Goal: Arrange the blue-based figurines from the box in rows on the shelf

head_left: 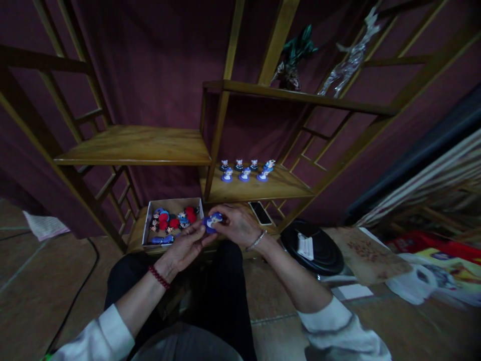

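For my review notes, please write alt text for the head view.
Two hands, left and right, hold a purple-and-white figurine beside an open box of colorful figurines. Behind, seven small figurines stand in two rows on a wooden shelf; a phone lies lower right.

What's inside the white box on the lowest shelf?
The box holds small figures, several with red parts, others blue or purple. Whatever lies beneath them is covered, so I can't tell.

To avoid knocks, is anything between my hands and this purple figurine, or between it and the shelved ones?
Left hand and right hand touch the purple figurine; only the shelf edge lies before the shelved figurines.
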The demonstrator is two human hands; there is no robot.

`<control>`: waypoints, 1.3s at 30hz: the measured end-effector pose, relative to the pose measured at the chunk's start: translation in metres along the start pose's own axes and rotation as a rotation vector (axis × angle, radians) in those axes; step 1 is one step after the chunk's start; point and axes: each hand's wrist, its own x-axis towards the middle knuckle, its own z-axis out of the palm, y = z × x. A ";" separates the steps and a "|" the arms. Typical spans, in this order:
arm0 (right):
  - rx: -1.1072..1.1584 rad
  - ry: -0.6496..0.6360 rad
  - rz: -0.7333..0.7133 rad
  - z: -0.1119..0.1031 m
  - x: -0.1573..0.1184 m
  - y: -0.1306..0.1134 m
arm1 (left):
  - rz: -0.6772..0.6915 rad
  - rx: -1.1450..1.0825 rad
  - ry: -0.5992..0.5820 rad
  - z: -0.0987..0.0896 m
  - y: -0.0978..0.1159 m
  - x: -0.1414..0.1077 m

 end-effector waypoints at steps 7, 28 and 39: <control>-0.078 0.039 0.049 -0.018 -0.010 0.009 | -0.005 -0.013 -0.006 0.022 -0.013 0.013; -0.144 0.100 0.050 -0.075 -0.009 0.055 | 0.002 0.099 0.005 0.086 -0.016 0.068; -0.147 0.084 0.029 -0.073 0.022 0.085 | 0.074 0.206 0.213 0.099 -0.017 0.096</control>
